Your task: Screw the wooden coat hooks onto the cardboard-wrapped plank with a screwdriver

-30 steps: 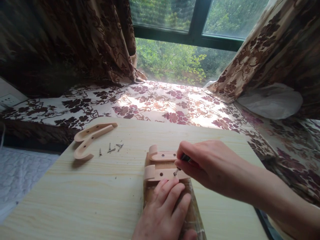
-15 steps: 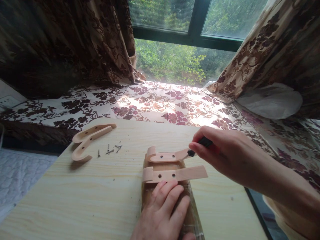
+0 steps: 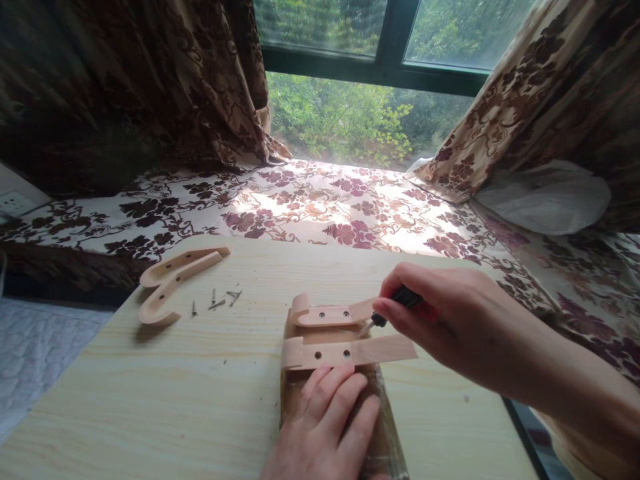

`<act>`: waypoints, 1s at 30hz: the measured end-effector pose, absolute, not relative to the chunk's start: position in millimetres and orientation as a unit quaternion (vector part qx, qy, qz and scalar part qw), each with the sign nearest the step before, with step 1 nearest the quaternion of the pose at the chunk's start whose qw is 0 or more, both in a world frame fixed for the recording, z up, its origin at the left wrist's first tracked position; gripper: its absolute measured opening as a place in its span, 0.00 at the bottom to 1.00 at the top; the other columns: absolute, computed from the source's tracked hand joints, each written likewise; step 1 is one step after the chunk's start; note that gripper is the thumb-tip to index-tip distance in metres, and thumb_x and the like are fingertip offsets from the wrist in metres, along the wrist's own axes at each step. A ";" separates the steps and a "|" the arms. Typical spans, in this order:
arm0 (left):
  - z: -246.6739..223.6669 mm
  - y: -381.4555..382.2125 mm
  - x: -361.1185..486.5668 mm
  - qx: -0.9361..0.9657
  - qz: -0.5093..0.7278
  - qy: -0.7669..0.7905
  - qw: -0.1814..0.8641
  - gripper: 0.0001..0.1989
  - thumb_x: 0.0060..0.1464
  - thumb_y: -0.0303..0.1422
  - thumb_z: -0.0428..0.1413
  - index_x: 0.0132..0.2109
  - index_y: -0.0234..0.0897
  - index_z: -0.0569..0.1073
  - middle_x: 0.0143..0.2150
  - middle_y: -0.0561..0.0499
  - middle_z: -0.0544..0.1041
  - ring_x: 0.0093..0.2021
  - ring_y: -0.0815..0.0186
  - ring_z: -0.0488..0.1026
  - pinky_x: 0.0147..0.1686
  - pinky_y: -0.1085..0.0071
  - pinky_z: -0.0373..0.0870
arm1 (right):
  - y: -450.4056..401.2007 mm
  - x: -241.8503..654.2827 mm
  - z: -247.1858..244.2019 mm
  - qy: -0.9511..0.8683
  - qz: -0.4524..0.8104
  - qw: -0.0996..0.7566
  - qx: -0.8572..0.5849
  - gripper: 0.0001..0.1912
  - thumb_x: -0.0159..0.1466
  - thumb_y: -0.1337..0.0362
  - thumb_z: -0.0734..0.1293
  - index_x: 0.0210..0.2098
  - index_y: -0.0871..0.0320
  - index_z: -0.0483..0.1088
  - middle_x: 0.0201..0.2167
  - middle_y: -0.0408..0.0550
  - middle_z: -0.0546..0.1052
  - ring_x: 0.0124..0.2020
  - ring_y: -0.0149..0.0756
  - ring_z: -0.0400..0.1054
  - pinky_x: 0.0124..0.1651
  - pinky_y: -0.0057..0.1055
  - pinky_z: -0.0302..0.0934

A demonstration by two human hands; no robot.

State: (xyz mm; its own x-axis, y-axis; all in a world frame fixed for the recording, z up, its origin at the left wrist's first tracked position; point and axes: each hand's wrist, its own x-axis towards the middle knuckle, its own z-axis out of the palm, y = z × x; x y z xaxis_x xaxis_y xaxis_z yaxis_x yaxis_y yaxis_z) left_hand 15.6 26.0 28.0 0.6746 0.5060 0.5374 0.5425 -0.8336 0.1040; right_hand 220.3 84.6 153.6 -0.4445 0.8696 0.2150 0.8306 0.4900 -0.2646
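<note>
My right hand point(image 3: 445, 313) grips a screwdriver point(image 3: 404, 299) by its dark handle; the shaft slants down to the left, its tip close to the gap between two wooden hooks. The far wooden hook point(image 3: 357, 313) lies across a brown block point(image 3: 387, 427) wrapped in clear tape, with screw heads showing in its two holes. Nearer to me, the second wooden hook point(image 3: 383, 348) lies parallel on the same block, also with two dark holes. My left hand point(image 3: 323, 423) rests flat on the block, fingers extended, fingertips touching the near hook's lower edge.
Two more wooden hooks point(image 3: 185, 273) lie at the table's left, beside several loose screws point(image 3: 216, 305). The pale wooden table point(image 3: 175, 400) meets a window ledge covered in floral cloth point(image 3: 310, 200). A white plastic bag point(image 3: 545, 200) sits at the right by the curtain.
My right hand has shifted slightly left and toward me, bringing the screwdriver's shaft from the far hook toward the near one. My left hand stays on the block.
</note>
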 end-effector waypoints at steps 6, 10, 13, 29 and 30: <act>29.0 26.7 14.8 -0.916 -0.277 -0.287 0.038 0.20 0.62 0.46 0.48 0.51 0.38 0.73 0.52 0.50 0.75 0.57 0.59 0.66 0.59 0.62 0.62 | 84.1 221.5 153.5 -0.845 0.058 0.157 -0.507 0.11 0.66 0.59 0.61 0.30 0.56 0.67 0.17 0.36 0.67 0.18 0.27 0.58 0.23 0.26 0.49; 28.7 25.8 15.2 -0.918 -0.270 -0.288 0.034 0.21 0.62 0.46 0.47 0.51 0.37 0.72 0.52 0.49 0.75 0.57 0.58 0.65 0.58 0.62 0.64 | 84.2 222.1 152.5 -0.844 0.057 0.152 -0.511 0.10 0.66 0.59 0.61 0.31 0.55 0.67 0.18 0.36 0.67 0.18 0.27 0.58 0.23 0.26 0.48; 27.3 25.0 15.3 -0.919 -0.268 -0.286 0.031 0.21 0.62 0.46 0.48 0.52 0.36 0.72 0.52 0.47 0.74 0.58 0.58 0.65 0.57 0.63 0.66 | 83.9 222.3 151.2 -0.844 0.061 0.154 -0.510 0.11 0.66 0.58 0.61 0.31 0.55 0.66 0.18 0.35 0.67 0.18 0.26 0.58 0.23 0.26 0.49; 25.4 23.9 15.6 -0.913 -0.286 -0.284 0.061 0.21 0.62 0.47 0.46 0.50 0.37 0.73 0.51 0.48 0.75 0.55 0.57 0.68 0.54 0.62 0.67 | 81.8 208.4 149.6 -0.864 0.112 0.130 -0.474 0.10 0.66 0.60 0.60 0.31 0.56 0.67 0.19 0.37 0.67 0.19 0.27 0.55 0.24 0.28 0.46; 25.0 24.0 15.6 -0.913 -0.286 -0.283 0.062 0.21 0.62 0.47 0.46 0.50 0.37 0.73 0.51 0.48 0.75 0.55 0.57 0.69 0.54 0.62 0.67 | 82.3 207.9 148.9 -0.864 0.117 0.126 -0.473 0.10 0.66 0.60 0.60 0.31 0.56 0.67 0.19 0.37 0.67 0.19 0.27 0.55 0.24 0.28 0.45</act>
